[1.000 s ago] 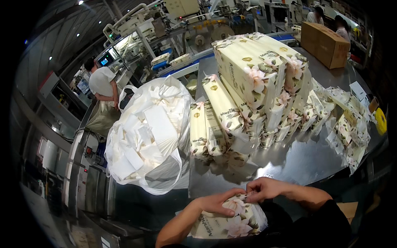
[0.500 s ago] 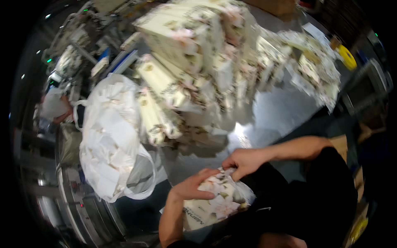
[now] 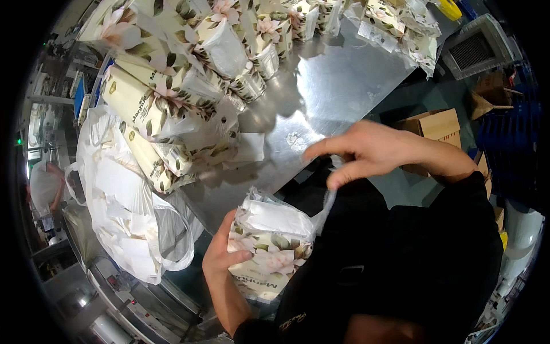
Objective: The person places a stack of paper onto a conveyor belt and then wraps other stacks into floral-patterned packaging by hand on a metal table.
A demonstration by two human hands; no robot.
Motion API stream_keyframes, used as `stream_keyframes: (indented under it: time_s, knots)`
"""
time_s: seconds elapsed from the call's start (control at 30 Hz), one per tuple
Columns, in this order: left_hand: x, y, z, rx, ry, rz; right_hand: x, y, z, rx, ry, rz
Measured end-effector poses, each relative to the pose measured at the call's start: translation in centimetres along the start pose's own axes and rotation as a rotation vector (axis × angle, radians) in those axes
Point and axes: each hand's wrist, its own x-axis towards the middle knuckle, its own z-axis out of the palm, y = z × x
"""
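Note:
My left hand (image 3: pixel 222 258) grips a soft floral tissue pack (image 3: pixel 272 261) in front of my body, thumb across its printed face. The top of the pack is torn open, and folded white tissue (image 3: pixel 274 219) shows in the opening. From its right upper corner a strip of clear plastic film (image 3: pixel 328 207) stretches up to my right hand (image 3: pixel 372 152). That hand is raised above the pack, the strip caught behind its thumb while the index finger points out to the left. The other fingers are partly hidden.
Similar floral packs (image 3: pixel 149 109) are stacked on the metal table (image 3: pixel 326 86), with crumpled floral wrappers (image 3: pixel 398 28) at its far right. A white plastic bag (image 3: pixel 123 200) full of white pieces stands at the left. A cardboard box (image 3: pixel 438 126) sits beyond my right forearm.
My right hand has pulled up and right from the pack, drawing out the film strip. The pack's top is now open, showing white tissue. My left hand has moved slightly left with it.

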Motion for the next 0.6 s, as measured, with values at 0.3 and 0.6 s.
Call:
stream_keyframes:
  time_s: [0.3, 0.6]
  knots:
    - [1.3, -0.4, -2.0, 0.216, -0.029, -0.007, 0.9, -0.8, 8.3, 0.099, -0.181, -0.288]
    - [2.2, 1.8, -1.0, 0.42, -0.162, 0.078, 5.4, -1.4, 9.3, 0.243, -0.659, -0.129]
